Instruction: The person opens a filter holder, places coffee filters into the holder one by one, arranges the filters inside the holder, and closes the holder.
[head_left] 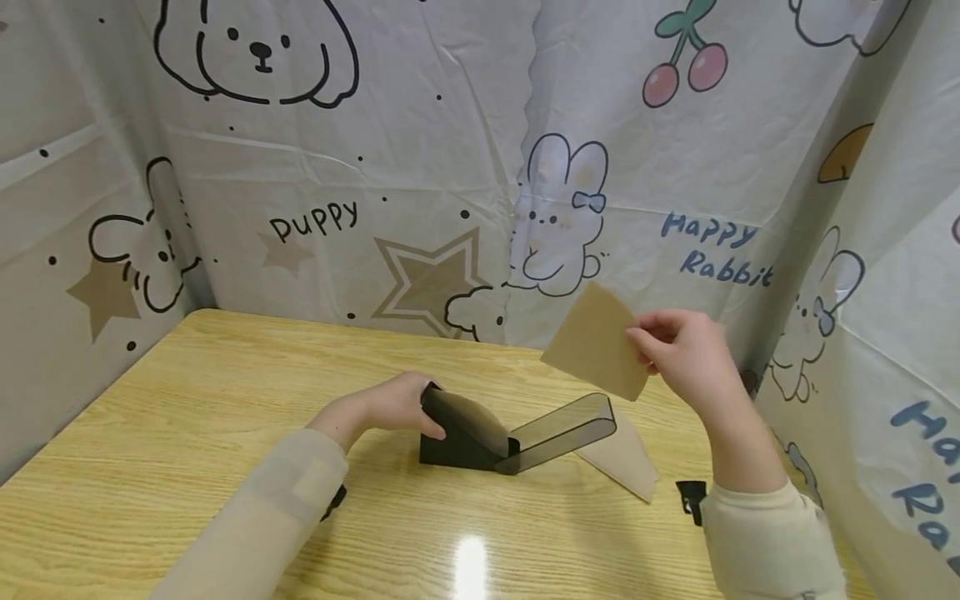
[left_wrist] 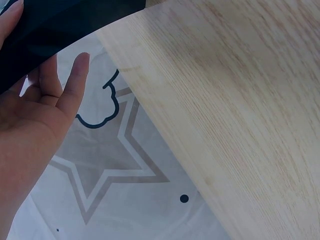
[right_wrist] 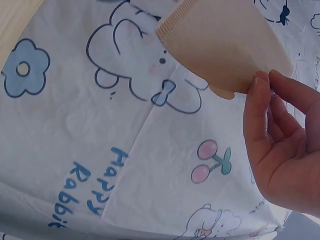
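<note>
My right hand point(head_left: 678, 354) pinches a tan paper coffee filter point(head_left: 592, 342) by its edge, raised above the table. The right wrist view shows the crimped seam of this filter point(right_wrist: 225, 45) and the thumb and finger meeting at its rim. On the table, my left hand point(head_left: 401, 404) grips the back of a black wedge-shaped filter holder point(head_left: 457, 442). Tan filter paper point(head_left: 476, 421) lies in the holder, and its see-through lid point(head_left: 562, 429) is swung out to the right. Behind that lid, more filter paper point(head_left: 626, 462) lies flat on the table.
A small black object point(head_left: 692, 500) lies by the right forearm, and another dark item point(head_left: 334, 502) is partly hidden behind the left sleeve. The wooden table point(head_left: 225, 375) ends at a patterned curtain point(head_left: 420, 167) that hangs along the back and both sides.
</note>
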